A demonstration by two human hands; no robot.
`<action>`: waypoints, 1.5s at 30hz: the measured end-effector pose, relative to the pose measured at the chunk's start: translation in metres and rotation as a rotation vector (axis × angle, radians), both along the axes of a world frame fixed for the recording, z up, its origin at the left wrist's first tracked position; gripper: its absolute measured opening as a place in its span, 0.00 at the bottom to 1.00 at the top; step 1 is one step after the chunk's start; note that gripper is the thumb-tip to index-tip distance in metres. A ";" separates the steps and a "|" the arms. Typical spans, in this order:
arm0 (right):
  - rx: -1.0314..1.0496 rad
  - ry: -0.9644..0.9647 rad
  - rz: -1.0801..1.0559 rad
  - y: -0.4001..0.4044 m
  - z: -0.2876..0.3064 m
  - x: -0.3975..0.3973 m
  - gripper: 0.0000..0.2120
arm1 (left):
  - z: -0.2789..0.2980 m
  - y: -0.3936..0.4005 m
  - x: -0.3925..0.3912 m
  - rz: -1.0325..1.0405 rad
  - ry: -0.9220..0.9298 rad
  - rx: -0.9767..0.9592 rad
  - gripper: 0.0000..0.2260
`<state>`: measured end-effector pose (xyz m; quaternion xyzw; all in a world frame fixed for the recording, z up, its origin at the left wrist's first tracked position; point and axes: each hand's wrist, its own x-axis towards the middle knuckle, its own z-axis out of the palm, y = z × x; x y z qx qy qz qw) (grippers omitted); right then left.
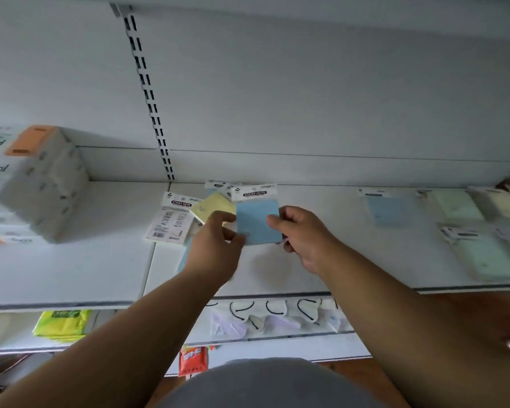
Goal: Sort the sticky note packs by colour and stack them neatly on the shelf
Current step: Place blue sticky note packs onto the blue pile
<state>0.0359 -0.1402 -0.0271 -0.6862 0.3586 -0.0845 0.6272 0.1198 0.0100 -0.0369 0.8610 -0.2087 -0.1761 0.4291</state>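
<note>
Sorting looks partly done. On the right of the white metal shelf [321, 260] one pale blue flat square pack [390, 210] lies alone, and beside it sit pale green packs [454, 206] and cream-yellow packs [501, 204], with more green ones [489, 257] nearer the front edge; the blur makes it hard to say how neat those stacks are. Still unsorted: a loose heap at mid-shelf holding a pale yellow pack [211, 207], a white printed backing card [167, 223] and other header cards behind.

The blue sticky note pack with white "STICKY NOTE" header card [256, 219] is held just above the shelf, near the heap. The left hand [215, 248] pinches its left edge, fingers curled; the right hand [301, 234] pinches its right edge between thumb and fingers.

Packs are thin, square, glossy film-wrapped paper. A soft plastic-wrapped tissue bundle [46, 184] sits far left.
</note>
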 end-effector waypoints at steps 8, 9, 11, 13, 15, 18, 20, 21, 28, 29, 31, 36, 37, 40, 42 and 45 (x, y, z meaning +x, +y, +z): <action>-0.284 0.090 -0.291 -0.085 0.000 -0.066 0.07 | 0.002 -0.090 -0.050 -0.274 -0.039 0.043 0.13; -0.322 0.122 -0.300 -0.099 0.000 -0.074 0.07 | 0.003 -0.105 -0.057 -0.301 -0.050 0.059 0.13; -0.388 0.175 -0.309 -0.130 -0.001 -0.088 0.07 | 0.003 -0.136 -0.069 -0.341 -0.062 0.092 0.14; -0.452 0.223 -0.305 -0.163 -0.001 -0.098 0.08 | 0.003 -0.169 -0.081 -0.362 -0.071 0.122 0.14; -0.516 0.297 -0.271 -0.195 0.002 -0.106 0.10 | 0.004 -0.202 -0.092 -0.365 -0.094 0.155 0.15; -0.593 0.415 -0.199 -0.237 0.009 -0.112 0.18 | 0.004 -0.246 -0.104 -0.339 -0.131 0.203 0.17; -0.625 0.466 -0.162 -0.260 0.008 -0.112 0.21 | 0.001 -0.268 -0.110 -0.303 -0.140 0.227 0.18; -0.637 0.486 -0.143 -0.269 0.006 -0.111 0.21 | -0.001 -0.276 -0.112 -0.284 -0.143 0.235 0.18; -0.745 0.616 -0.006 -0.290 -0.013 -0.108 0.20 | -0.010 -0.296 -0.126 -0.165 -0.201 0.345 0.14; -0.780 0.605 -0.008 -0.288 -0.012 -0.108 0.19 | -0.010 -0.296 -0.128 -0.143 -0.210 0.338 0.14; -0.835 0.540 -0.009 -0.281 -0.008 -0.105 0.15 | -0.010 -0.292 -0.130 -0.118 -0.218 0.323 0.15; -0.786 0.329 0.067 -0.239 0.001 -0.090 0.08 | -0.015 -0.261 -0.125 -0.035 -0.198 0.286 0.14; -0.772 0.304 0.095 -0.228 0.002 -0.085 0.09 | -0.015 -0.251 -0.121 -0.011 -0.194 0.285 0.14; -0.707 0.222 0.177 -0.192 0.001 -0.064 0.10 | -0.012 -0.214 -0.102 0.069 -0.193 0.278 0.13; -0.640 0.182 0.239 -0.163 -0.001 -0.044 0.09 | -0.006 -0.182 -0.083 0.136 -0.230 0.270 0.13; -0.476 0.157 0.315 -0.112 -0.002 -0.011 0.10 | 0.006 -0.127 -0.046 0.257 -0.282 0.241 0.13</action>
